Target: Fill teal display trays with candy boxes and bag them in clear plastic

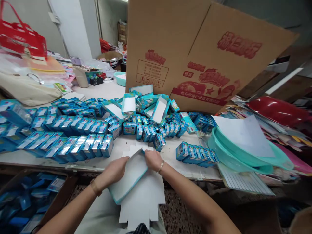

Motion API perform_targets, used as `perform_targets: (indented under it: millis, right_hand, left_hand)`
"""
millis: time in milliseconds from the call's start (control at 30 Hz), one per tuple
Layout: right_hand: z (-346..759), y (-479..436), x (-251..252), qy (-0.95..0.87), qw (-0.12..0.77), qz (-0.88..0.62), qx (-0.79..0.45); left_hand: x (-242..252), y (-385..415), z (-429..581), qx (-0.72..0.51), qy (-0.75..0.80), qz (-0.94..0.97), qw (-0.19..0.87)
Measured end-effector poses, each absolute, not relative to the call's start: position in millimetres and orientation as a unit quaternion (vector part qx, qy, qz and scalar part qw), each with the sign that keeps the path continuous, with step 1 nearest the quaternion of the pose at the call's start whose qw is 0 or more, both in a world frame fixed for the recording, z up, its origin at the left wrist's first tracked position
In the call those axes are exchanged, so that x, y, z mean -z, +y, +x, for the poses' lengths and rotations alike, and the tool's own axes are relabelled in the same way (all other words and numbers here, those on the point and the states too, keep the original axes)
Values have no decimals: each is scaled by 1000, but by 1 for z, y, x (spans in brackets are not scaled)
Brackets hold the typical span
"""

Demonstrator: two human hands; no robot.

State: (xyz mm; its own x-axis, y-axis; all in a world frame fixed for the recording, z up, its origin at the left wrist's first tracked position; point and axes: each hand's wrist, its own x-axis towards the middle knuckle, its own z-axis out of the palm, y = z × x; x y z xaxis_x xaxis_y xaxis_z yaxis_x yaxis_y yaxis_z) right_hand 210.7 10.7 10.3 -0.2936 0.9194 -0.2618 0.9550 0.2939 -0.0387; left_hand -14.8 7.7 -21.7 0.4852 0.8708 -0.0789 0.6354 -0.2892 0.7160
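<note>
Flat carton blank (131, 177) pinched by left hand (114, 172) and right hand (153, 160), both grips grasping it, tins (73, 146) behind.

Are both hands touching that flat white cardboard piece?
Touching. The head view shows the left hand and the right hand both gripping the top edge of the flat white cardboard piece, fingers folded over it.
</note>
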Motion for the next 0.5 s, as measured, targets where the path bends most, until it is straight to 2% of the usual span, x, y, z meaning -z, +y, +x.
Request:
perform_targets:
  millis: [100,200,300,400,500]
  right_hand:
    - [237,-6,-20,793,78,593,119]
    - [245,-4,-28,789,-2,604,109]
    - [230,10,-27,838,-32,537,90]
    - [213,24,-18,894,39,438,91]
    - [203,29,-8,904,55,418,75]
  left_hand:
    - [21,-9,-3,-33,482,862,156]
    - [26,-16,19,5,476,879,36]
    - [24,-13,19,-11,455,889,44]
    - [13,-4,-2,-25,420,897,132]
    - [4,3,-23,25,425,891,158]
